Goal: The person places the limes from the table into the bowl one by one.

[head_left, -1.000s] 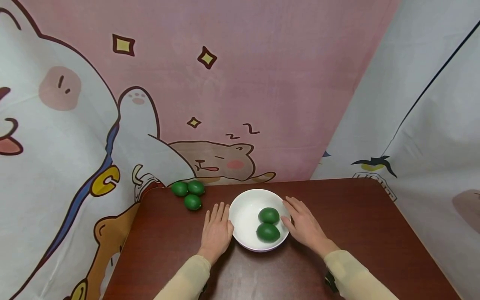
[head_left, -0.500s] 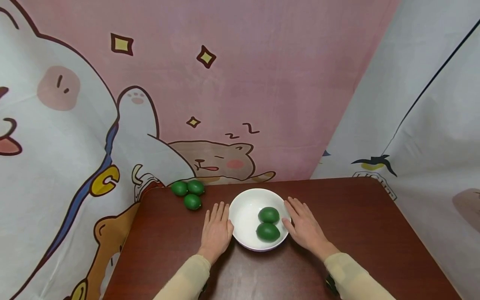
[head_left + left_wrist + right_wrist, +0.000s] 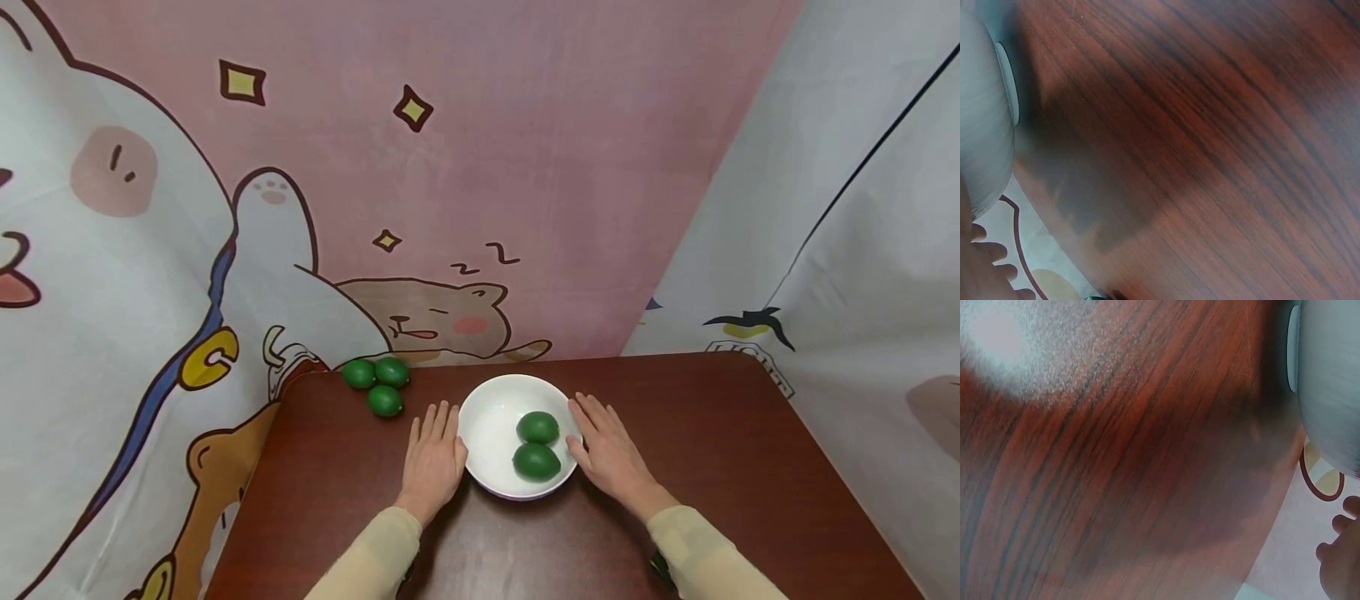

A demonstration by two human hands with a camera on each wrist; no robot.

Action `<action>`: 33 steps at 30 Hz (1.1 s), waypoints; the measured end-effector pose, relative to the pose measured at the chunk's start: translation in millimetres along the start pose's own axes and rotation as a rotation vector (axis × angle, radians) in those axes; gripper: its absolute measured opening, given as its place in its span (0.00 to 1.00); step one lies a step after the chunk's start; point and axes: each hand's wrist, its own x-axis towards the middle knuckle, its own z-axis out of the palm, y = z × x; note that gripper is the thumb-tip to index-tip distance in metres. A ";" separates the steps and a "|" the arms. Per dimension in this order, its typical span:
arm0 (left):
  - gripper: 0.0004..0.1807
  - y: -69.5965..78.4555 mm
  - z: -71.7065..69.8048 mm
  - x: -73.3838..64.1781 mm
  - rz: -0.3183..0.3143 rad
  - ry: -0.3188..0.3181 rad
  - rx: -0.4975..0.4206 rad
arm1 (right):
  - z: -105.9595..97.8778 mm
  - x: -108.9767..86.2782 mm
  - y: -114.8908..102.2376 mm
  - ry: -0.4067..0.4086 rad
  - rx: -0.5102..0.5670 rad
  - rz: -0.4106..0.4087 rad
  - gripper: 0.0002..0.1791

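A white bowl [image 3: 483, 433] stands on the table between my two hands. Two green limes lie inside it, the far lime [image 3: 537, 427] close against the near lime [image 3: 536, 462]. My left hand [image 3: 433, 462] is at the bowl's left side, fingers straight and pointing away, thumb right at the rim. On the opposite side my right hand [image 3: 617, 457] has straight fingers, with fingertips and thumb along the rim. Each wrist view shows the bowl's outer wall [image 3: 985, 125] and a few of that hand's fingertips [image 3: 1338, 523] at the frame edge.
Three more limes [image 3: 386, 402] sit in a cluster at the far left of the brown wooden table [image 3: 720, 467]. Behind the table's back edge hangs a pink and white cloth [image 3: 570, 208] printed with cartoon animals.
The head view has tipped slightly, so the scene sits a few pixels higher. Hands, bowl and limes keep their places relative to one another.
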 end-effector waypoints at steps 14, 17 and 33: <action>0.28 3.4 -2.5 -0.4 -0.004 0.019 -0.023 | -7.8 -0.5 1.4 0.029 -0.041 -0.013 0.34; 0.28 3.9 -3.5 -0.5 -0.002 0.022 -0.022 | -9.1 -0.7 0.4 0.015 -0.043 0.003 0.34; 0.28 2.7 -1.4 -1.0 -0.013 0.023 -0.028 | -12.5 0.1 -10.6 -0.049 -0.110 0.049 0.34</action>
